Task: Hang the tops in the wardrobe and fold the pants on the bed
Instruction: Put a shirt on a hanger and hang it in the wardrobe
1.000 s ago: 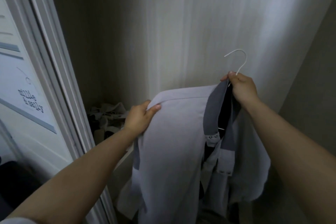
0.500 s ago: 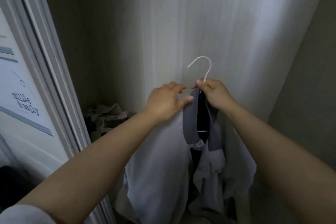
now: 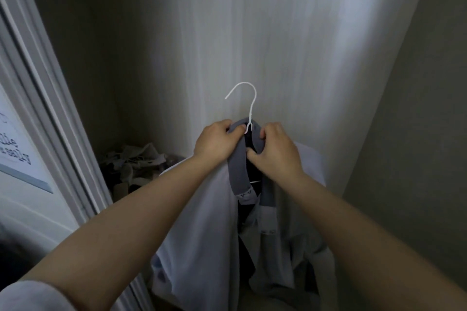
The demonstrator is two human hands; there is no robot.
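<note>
Pale wardrobe back wall fills the view, dim at both sides. At centre, a light blue shirt with a grey collar hangs on a white wire hanger, hook upright. Left hand grips the collar at 9 o'clock of the hook's stem; right hand pinches it at 3 o'clock. Crumpled clothes lie at 9 o'clock, near the door frame.

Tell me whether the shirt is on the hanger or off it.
On it. The shirt drapes from the white hanger, whose hook rises free above the grey collar, gripped by both hands.
</note>
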